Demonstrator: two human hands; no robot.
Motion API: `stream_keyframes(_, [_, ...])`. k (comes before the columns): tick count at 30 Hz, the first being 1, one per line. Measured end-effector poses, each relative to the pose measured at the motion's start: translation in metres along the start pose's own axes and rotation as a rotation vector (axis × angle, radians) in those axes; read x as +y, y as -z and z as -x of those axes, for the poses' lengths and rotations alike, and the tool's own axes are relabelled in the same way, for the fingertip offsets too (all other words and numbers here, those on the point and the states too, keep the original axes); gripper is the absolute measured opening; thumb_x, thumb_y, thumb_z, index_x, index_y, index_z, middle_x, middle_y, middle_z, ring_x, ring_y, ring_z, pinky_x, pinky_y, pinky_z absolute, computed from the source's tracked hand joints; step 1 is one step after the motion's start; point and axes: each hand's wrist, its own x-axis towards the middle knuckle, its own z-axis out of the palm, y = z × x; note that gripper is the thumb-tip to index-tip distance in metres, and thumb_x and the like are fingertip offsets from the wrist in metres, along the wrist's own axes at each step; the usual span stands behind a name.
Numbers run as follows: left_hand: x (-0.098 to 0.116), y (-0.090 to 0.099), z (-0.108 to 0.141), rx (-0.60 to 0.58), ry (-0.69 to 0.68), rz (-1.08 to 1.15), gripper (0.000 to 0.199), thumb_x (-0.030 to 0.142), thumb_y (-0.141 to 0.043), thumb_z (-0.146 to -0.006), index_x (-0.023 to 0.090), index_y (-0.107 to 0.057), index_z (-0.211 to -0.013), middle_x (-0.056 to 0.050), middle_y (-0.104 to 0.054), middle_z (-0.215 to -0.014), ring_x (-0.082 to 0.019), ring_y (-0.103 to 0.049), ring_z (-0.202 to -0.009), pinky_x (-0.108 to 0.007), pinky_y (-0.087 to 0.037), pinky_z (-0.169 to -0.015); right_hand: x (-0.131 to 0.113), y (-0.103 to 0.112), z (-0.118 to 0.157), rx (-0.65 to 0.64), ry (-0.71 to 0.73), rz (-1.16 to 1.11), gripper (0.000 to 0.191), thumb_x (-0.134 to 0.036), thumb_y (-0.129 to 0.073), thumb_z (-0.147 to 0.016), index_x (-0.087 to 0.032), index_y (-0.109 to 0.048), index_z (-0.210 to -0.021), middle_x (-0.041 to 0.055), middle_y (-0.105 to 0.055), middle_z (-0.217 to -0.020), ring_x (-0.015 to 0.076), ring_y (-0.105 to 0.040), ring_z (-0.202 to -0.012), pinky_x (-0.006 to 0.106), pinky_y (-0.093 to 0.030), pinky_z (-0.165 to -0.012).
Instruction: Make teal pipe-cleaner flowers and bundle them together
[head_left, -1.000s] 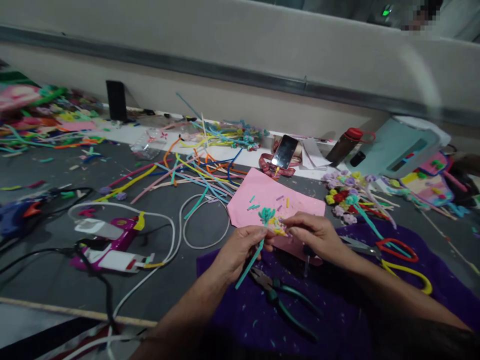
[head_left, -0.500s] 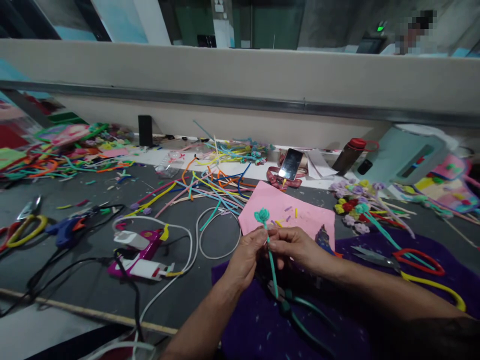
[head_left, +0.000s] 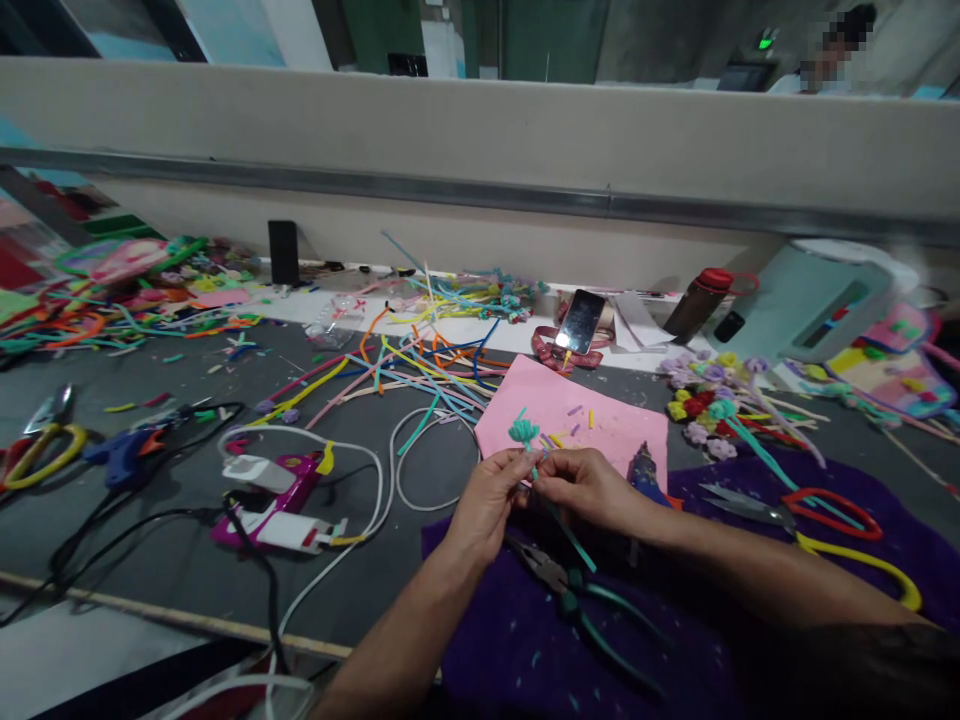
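A teal pipe-cleaner flower [head_left: 524, 431] stands up just above my fingertips, over a pink sheet [head_left: 615, 420]. My left hand [head_left: 491, 495] pinches its stem right under the bloom. My right hand [head_left: 581, 485] is closed on the same stem, close beside the left fingers. The stem's lower end slants down to the right below both hands. Green-handled pliers [head_left: 574, 590] lie with jaws apart on a dark purple cloth [head_left: 495, 650] under my hands. A blue glue gun [head_left: 646, 478] rests by my right wrist, partly hidden.
Red-and-yellow scissors [head_left: 787, 515] lie open at the right, near finished flowers [head_left: 705, 405]. Pipe cleaners [head_left: 427, 370] spread across the middle. A power strip [head_left: 281, 500] with cables, another glue gun [head_left: 127, 455] and scissors [head_left: 49, 450] are at the left. A bottle [head_left: 697, 305] stands behind.
The stem's lower end has swung to the right, off the pliers, whose jaws now show more fully. Both hands remain close together at the flower. The view has shifted slightly.
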Motion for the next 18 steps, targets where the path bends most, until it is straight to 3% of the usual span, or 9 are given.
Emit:
stream_keyframes(5, [0.008, 0.002, 0.002, 0.050, 0.013, 0.012, 0.023, 0.033, -0.067, -0.068, 0.011, -0.061, -0.069, 0.002, -0.053, -0.059, -0.003, -0.041, -0.045, -0.014, -0.026, -0.038, -0.010, 0.007, 0.003, -0.061, -0.032, -0.003, 0.029, -0.038, -0.050, -0.082, -0.015, -0.052, -0.064, -0.0048, -0.046, -0.051, 0.0065, -0.043, -0.041, 0.018, -0.031, -0.039])
stream_keyframes(9, [0.020, 0.011, 0.003, 0.095, -0.024, 0.079, 0.020, 0.029, -0.068, -0.067, 0.013, -0.058, -0.070, 0.003, -0.057, -0.063, 0.000, -0.039, -0.040, -0.012, -0.022, -0.033, -0.014, 0.032, -0.002, -0.006, -0.005, 0.069, 0.026, -0.037, -0.050, -0.082, -0.014, -0.059, -0.073, -0.0003, -0.058, -0.062, 0.0088, -0.052, -0.048, 0.019, -0.039, -0.046])
stream_keyframes(14, [0.030, 0.017, 0.002, 0.105, -0.028, 0.118, 0.018, 0.027, -0.067, -0.066, 0.014, -0.056, -0.072, 0.005, -0.055, -0.057, 0.000, -0.037, -0.036, -0.011, -0.022, -0.031, -0.003, 0.064, -0.033, 0.014, 0.114, 0.635, 0.021, -0.027, -0.047, -0.084, -0.014, -0.062, -0.079, -0.0001, -0.063, -0.061, 0.0092, -0.055, -0.050, 0.019, -0.038, -0.049])
stream_keyframes(18, [0.030, 0.018, 0.001, 0.122, -0.030, 0.104, 0.017, 0.026, -0.066, -0.066, 0.014, -0.056, -0.073, 0.006, -0.053, -0.055, 0.000, -0.035, -0.036, -0.011, -0.022, -0.032, 0.004, 0.070, -0.064, 0.010, 0.163, 0.800, 0.015, -0.019, -0.052, -0.080, -0.013, -0.066, -0.082, 0.0042, -0.066, -0.071, 0.0129, -0.059, -0.062, 0.021, -0.037, -0.056])
